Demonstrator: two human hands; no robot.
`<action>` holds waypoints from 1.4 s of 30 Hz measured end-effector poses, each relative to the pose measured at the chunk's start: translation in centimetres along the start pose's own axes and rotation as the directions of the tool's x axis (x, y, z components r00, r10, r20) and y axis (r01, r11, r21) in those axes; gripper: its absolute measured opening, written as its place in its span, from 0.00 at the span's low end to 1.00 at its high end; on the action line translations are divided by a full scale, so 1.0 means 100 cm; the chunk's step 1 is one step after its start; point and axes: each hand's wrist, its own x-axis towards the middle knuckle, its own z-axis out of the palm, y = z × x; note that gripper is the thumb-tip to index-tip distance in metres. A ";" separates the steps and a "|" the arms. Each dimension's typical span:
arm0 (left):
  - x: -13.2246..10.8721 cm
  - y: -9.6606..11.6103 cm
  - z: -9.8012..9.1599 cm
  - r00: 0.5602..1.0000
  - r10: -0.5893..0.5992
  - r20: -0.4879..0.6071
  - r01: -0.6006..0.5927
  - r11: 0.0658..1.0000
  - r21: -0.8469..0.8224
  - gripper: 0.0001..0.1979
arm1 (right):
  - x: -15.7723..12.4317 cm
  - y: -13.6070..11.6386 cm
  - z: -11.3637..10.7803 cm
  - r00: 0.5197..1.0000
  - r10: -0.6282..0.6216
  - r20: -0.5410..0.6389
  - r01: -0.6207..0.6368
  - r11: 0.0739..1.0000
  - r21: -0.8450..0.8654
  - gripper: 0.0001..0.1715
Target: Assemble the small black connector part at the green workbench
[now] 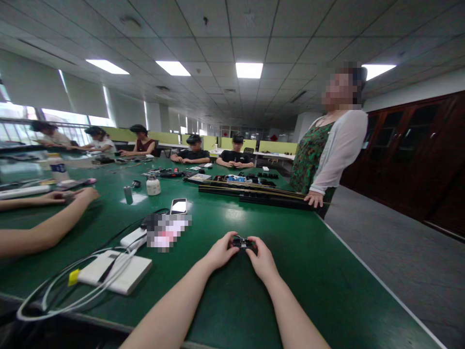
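Left hand (220,252) and right hand (262,259) grasp a small dark object (242,244) between them, fingers curled about its opposite ends, at the near side of the green bench (327,286). Gripped only at its ends, it could slip or tip if either side slackens. Farther off, a pale jar (153,186) and a labelled bottle (58,169) stand upright; their contents cannot be made out.

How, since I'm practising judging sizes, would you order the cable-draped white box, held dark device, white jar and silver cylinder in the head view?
1. White box, clearly largest
2. Dark device and white jar: too close to rank, the former nearer and partly covered
3. Silver cylinder, smallest
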 end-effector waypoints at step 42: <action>-0.002 0.001 0.000 0.997 0.073 0.015 -0.072 0.993 -0.094 0.19 | 0.001 0.000 0.000 0.997 -0.076 0.000 0.076 0.994 0.082 0.10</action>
